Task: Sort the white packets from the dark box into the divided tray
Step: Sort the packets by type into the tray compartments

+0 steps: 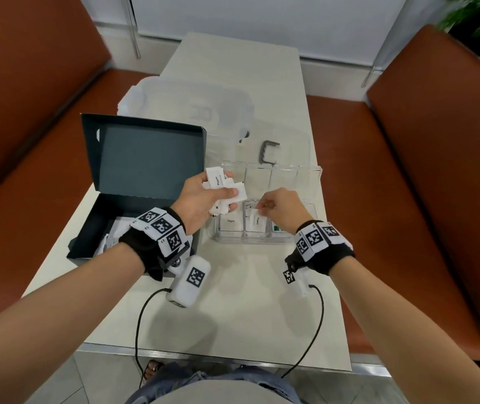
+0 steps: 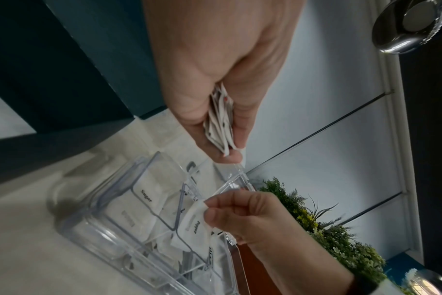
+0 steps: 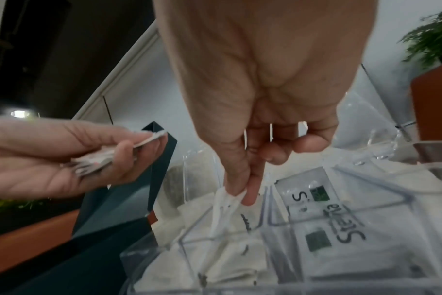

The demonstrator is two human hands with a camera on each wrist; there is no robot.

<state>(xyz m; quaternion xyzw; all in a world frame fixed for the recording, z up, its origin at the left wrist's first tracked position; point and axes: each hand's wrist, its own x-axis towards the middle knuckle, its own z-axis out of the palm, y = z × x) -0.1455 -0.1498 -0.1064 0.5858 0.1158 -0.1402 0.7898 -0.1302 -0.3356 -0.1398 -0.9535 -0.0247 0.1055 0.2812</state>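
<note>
My left hand holds a bunch of white packets above the left end of the clear divided tray; the same bunch shows between thumb and fingers in the left wrist view. My right hand pinches one white packet marked Pepper over the tray's near middle compartment. The pinch on that packet is plain in the right wrist view. A Sugar packet lies in the near left compartment. The dark box stands open at the left with more packets inside.
A frosted plastic container sits behind the box. A grey clip lies beyond the tray. Brown benches flank the narrow white table. Cables hang from my wrist cameras over the near table edge.
</note>
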